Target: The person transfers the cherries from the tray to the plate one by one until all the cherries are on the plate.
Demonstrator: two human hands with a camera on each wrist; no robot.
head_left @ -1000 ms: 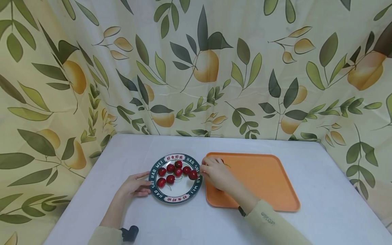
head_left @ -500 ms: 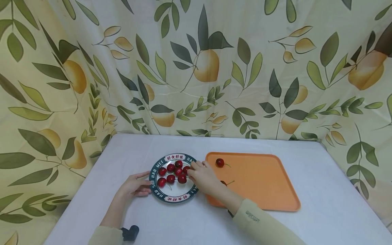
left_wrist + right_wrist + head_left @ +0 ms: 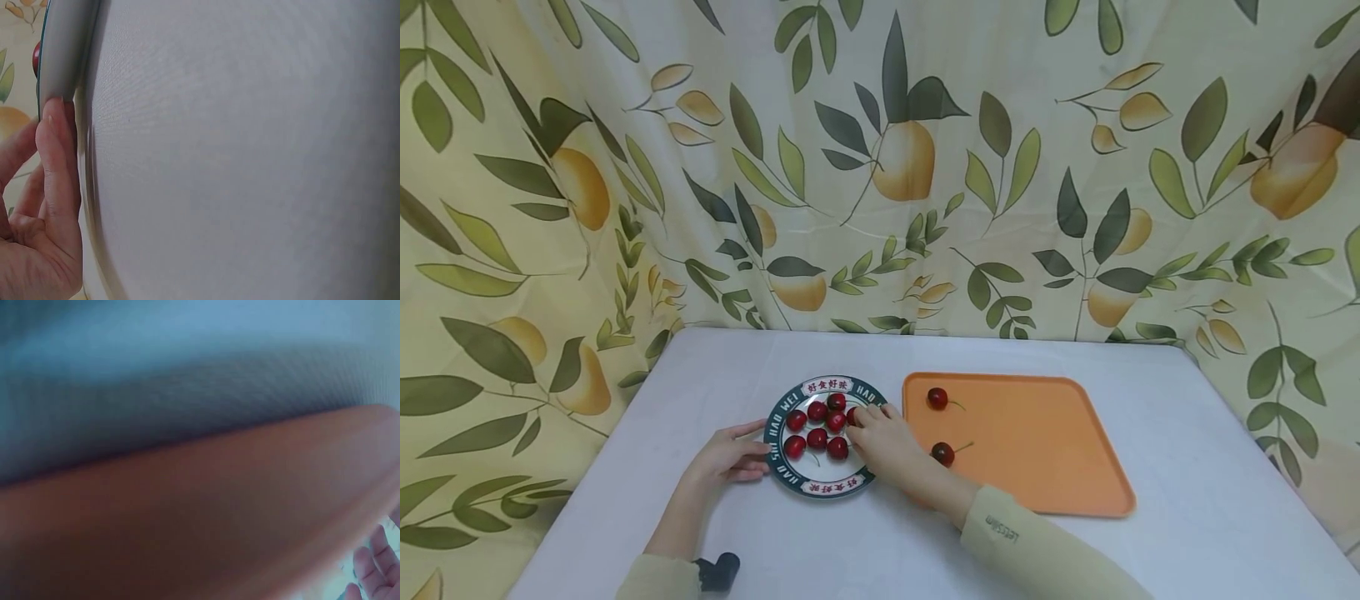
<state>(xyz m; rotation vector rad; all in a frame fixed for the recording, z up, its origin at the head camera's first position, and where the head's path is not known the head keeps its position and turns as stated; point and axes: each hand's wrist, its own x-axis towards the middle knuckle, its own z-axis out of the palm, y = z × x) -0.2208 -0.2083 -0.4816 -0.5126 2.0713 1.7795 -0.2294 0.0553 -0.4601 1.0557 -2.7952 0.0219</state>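
Observation:
My left hand (image 3: 730, 454) touches the left side of the plate (image 3: 822, 488) with fairly straight fingers; the left wrist view shows fingertips (image 3: 56, 107) against its outer wall. The plate is white with a dark green, lettered rim and bears several red cherries (image 3: 817, 438). Reaching over the plate's right part, my right hand (image 3: 887, 442) has its fingertips close beside a cherry (image 3: 838, 447), pinching it by its hidden stem. Another cherry (image 3: 852, 415) is partly covered by the fingers. The right wrist view catches only a few fingers (image 3: 369, 569) in its lower right corner.
Right of the plate lies an orange tray (image 3: 1022, 442) with one stemmed cherry (image 3: 937, 398) near its back left corner and another cherry (image 3: 942, 453) farther forward. My right forearm crosses the tray's front left corner. A white cloth (image 3: 805, 550) covers the table; a patterned curtain (image 3: 880, 250) hangs behind.
My right hand has moved left from the tray's edge over the plate, carrying a cherry lower and toward the plate's middle. Both tray cherries are now uncovered. The left hand stays put.

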